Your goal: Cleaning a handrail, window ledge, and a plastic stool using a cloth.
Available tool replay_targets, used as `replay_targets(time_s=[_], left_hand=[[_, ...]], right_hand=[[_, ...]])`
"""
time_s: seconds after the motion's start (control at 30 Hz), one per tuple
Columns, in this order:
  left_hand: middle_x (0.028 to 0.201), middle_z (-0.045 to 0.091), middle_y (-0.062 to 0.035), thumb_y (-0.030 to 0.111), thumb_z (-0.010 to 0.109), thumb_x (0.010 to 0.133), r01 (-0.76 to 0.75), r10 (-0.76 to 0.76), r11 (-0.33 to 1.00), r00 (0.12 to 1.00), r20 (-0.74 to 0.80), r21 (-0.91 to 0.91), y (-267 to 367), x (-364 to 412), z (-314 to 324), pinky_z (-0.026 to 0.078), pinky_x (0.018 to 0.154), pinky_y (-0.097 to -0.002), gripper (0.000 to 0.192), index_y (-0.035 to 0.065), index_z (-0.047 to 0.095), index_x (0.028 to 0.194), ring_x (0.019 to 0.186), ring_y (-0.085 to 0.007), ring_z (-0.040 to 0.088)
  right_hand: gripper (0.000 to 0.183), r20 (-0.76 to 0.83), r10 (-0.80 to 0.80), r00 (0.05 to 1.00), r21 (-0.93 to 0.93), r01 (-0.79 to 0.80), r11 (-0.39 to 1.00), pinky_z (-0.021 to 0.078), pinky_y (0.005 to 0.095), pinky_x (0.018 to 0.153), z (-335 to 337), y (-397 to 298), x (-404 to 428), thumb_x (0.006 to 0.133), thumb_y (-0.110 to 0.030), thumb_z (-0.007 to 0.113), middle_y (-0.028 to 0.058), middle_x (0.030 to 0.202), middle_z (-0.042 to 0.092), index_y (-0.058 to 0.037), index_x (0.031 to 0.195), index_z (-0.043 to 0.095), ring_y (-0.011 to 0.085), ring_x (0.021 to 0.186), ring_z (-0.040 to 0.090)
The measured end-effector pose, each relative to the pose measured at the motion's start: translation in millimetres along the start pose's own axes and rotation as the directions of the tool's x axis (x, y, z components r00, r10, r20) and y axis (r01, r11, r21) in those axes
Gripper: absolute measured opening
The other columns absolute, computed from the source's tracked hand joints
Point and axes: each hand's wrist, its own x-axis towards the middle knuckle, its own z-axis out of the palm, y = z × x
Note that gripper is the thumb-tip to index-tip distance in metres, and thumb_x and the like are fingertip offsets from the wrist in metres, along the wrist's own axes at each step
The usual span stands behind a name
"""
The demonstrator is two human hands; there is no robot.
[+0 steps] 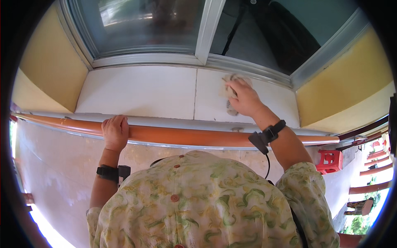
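My right hand (243, 96) is closed around a crumpled, light-coloured cloth (237, 78), pressed on the right part of the white tiled window sill (139, 90). Part of the cloth, with a dark pattern, hangs out below the fingers. Some of the cloth is blurred and hidden by the hand. To the left, my left hand (115, 131) grips an orange-brown round handrail (186, 136) that runs in front of the sill. Black straps with small devices sit on both forearms.
Behind the sill stands a sliding glass window with a metal frame (149, 59). Yellow walls (344, 83) flank the sill. A red plastic stool (330, 161) stands on the floor at the right. A patterned stool (359, 207) is farther off.
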Motion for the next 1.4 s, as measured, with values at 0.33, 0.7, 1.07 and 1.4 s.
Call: replay_targets(time_s=[0.33, 0.7, 1.07, 1.4], left_hand=[[0.080, 0.063, -0.0073, 0.016, 0.048, 0.085, 0.069, -0.078, 0.995, 0.989, 0.127, 0.077, -12, 3, -2, 0.039, 0.080, -0.0379, 0.015, 0.0071, 0.060, 0.084, 0.079, -0.0267, 0.057], [0.076, 0.061, -0.0101, 0.014, 0.047, 0.084, 0.223, -0.232, 0.972, 0.955, 0.183, 0.068, -15, -1, -6, 0.042, 0.078, -0.0388, 0.018, 0.0032, 0.061, 0.086, 0.078, -0.0277, 0.057], [0.078, 0.063, -0.0128, 0.013, 0.047, 0.086, 0.288, -0.271, 0.956, 0.938, 0.217, -0.050, -21, 1, -4, 0.046, 0.070, -0.0321, 0.021, -0.0003, 0.062, 0.090, 0.073, -0.0223, 0.061], [0.078, 0.062, -0.0115, 0.013, 0.047, 0.088, 0.305, -0.280, 0.946, 0.938, 0.204, -0.105, -20, 1, -2, 0.046, 0.069, -0.0302, 0.020, -0.0002, 0.062, 0.091, 0.072, -0.0191, 0.059]], right_hand=[[0.050, 0.104, 0.163, 0.981, -0.207, -0.139, 0.968, 0.0401, 0.0345, 0.096, 7, 50, 99, 0.080, -0.014, 0.051, 0.0059, 0.136, 0.040, -0.0232, 0.129, 0.045, 0.0289, 0.120, 0.044], [0.048, 0.003, 0.300, 0.954, -0.201, -0.293, 0.935, 0.0413, 0.0357, 0.095, -42, 181, 28, 0.078, -0.015, 0.052, 0.0099, 0.125, 0.052, -0.0194, 0.125, 0.050, 0.0274, 0.114, 0.050], [0.054, -0.045, 0.355, 0.934, -0.194, -0.357, 0.914, 0.0394, 0.0339, 0.096, -40, 179, 27, 0.077, -0.006, 0.054, 0.0168, 0.129, 0.048, -0.0156, 0.129, 0.047, 0.0324, 0.115, 0.048], [0.067, 0.189, 0.439, 0.878, -0.176, -0.410, 0.895, 0.0278, 0.0296, 0.107, -80, 143, 15, 0.078, -0.007, 0.066, 0.0094, 0.142, 0.035, -0.0150, 0.137, 0.035, 0.0261, 0.128, 0.036]])
